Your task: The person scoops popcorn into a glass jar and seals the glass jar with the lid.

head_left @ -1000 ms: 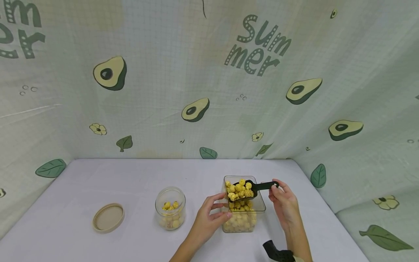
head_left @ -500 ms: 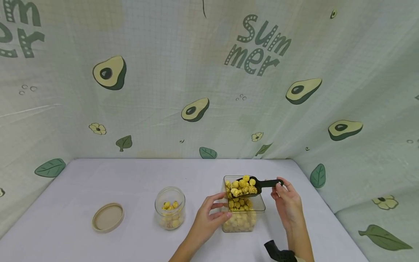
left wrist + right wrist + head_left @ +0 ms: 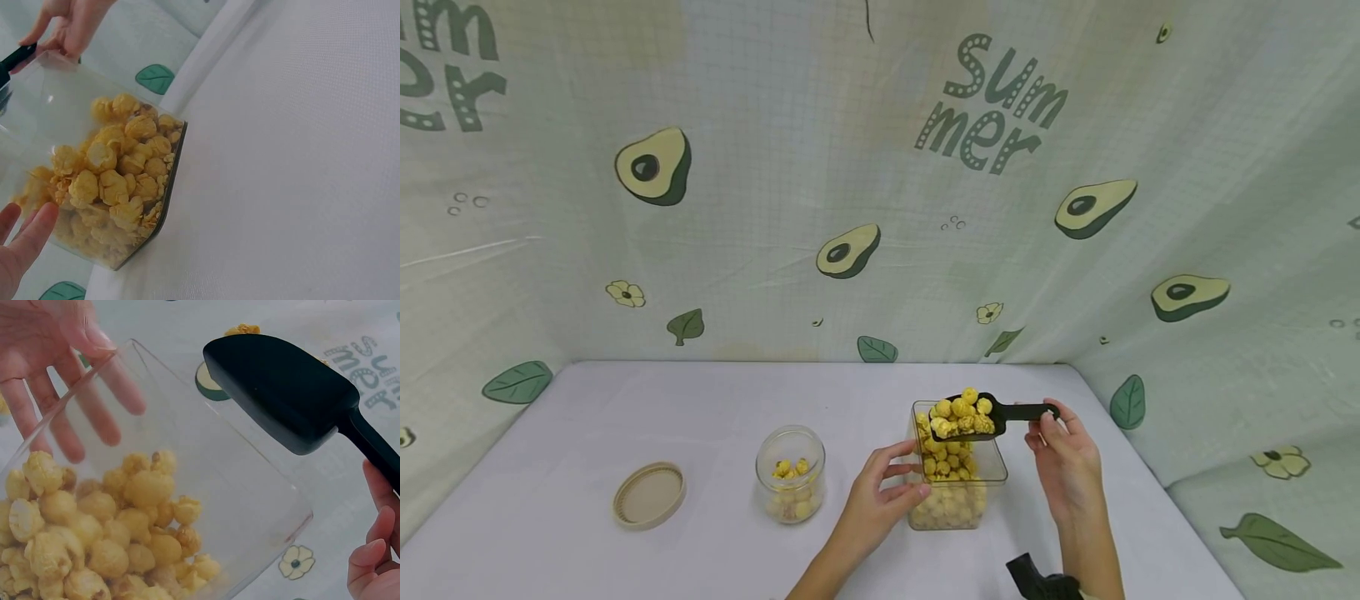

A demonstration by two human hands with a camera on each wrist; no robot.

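Observation:
A clear square container [image 3: 996, 467] of yellow popcorn stands upright on the table. My left hand [image 3: 883, 492] touches its left side, fingers spread and fairly straight; the right wrist view shows several of those fingers through the clear wall [image 3: 219, 462]. With my right hand [image 3: 1067, 462] I pinch the handle end of a black scoop [image 3: 1026, 412]. Heaped with popcorn, the scoop hangs level above the container's opening. From below, the right wrist view shows the scoop's underside [image 3: 281, 387]. Only part of the scoop appears in the left wrist view, beyond the container.
Left of the container stands a round clear jar [image 3: 763, 479], uncovered, with some popcorn inside. A beige round lid [image 3: 649, 496] lies farther left on the white table [image 3: 715, 417]. Behind the table hangs a cloth [image 3: 760, 167] printed with avocados and leaves.
The right hand has raised the loaded scoop up out of the popcorn and shifted it slightly right. My left hand, the container, the jar and the lid stay put.

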